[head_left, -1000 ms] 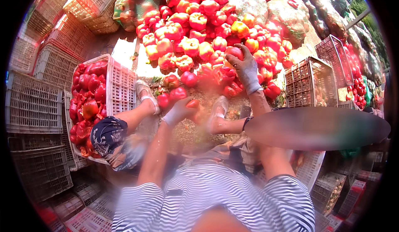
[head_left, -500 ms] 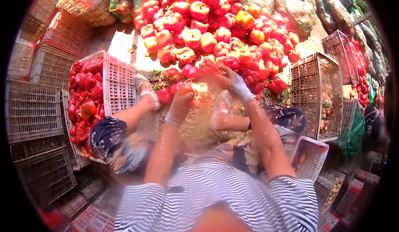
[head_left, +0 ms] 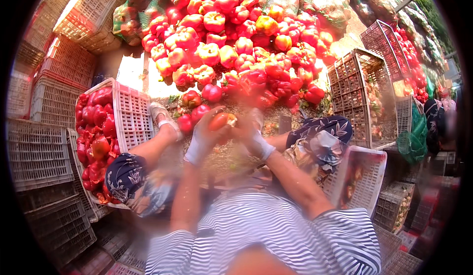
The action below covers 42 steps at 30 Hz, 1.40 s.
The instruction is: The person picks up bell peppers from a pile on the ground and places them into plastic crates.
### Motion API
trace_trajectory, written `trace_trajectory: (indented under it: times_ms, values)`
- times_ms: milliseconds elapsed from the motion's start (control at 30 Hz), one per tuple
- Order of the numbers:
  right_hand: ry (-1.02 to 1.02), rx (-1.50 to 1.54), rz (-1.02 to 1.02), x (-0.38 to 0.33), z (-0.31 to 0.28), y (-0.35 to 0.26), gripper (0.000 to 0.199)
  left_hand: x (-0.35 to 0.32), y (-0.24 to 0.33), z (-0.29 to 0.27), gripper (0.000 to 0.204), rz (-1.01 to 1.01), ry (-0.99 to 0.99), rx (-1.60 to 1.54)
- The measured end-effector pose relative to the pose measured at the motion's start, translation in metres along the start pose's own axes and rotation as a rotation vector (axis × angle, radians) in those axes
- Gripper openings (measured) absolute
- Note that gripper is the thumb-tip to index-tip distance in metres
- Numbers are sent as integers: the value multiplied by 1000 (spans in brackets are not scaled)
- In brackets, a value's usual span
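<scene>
My left hand (head_left: 202, 134), in a whitish glove, is wrapped round a red bell pepper (head_left: 219, 121) in front of me. The pepper's pale stem end points to the right. Close against that end is my right hand (head_left: 250, 133), also gloved, its fingers curled in. A blur over the middle hides what those fingers hold. Just beyond both hands lies a large heap of red bell peppers (head_left: 212, 55), a few of them tinged yellow or orange. Some loose peppers (head_left: 212, 93) rest at its near edge, between my feet.
On the left stands a pale crate (head_left: 134, 112) full of red pepper pieces, with stacked crates (head_left: 37, 149) beyond it. To the right are a brown crate (head_left: 347, 97) and a white crate (head_left: 377, 176) beside my knee. Mesh sacks (head_left: 322, 4) line the back.
My right hand has come down from the heap's edge to the pepper in my left hand, so the two hands are now together. The whole view has shifted slightly.
</scene>
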State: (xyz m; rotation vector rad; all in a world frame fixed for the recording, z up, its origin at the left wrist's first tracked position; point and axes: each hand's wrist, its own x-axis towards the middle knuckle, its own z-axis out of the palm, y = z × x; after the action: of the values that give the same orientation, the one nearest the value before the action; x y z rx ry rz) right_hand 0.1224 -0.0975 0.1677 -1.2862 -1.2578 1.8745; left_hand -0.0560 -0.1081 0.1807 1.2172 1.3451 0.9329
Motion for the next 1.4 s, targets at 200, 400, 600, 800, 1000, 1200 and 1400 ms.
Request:
trace_trajectory:
  times_ms: [200, 400, 600, 800, 1000, 1200, 1400]
  values:
    - [119, -335, -198, 7, 2, -4, 60, -9, 4, 9, 43, 200, 116, -109]
    - [223, -199, -326, 15, 1, 21, 55, -9, 17, 21, 41, 116, 81, -245]
    - [375, -724, -432, 12, 8, 5, 47, -6, -14, 38, 36, 245, 334, 37]
    - [286, -920, -428, 23, 7, -2, 47, -5, -28, 41, 32, 279, 546, 269]
    - [397, -394, -240, 56, 20, 37, 47, 18, -47, 27, 33, 100, 442, -63]
    - [353, -178, -293, 58, 7, 43, 49, -2, -20, 41, 28, 382, 495, 212]
    - [106, -584, -508, 50, -35, -21, 76, 18, -41, -8, 39, 113, 487, 55]
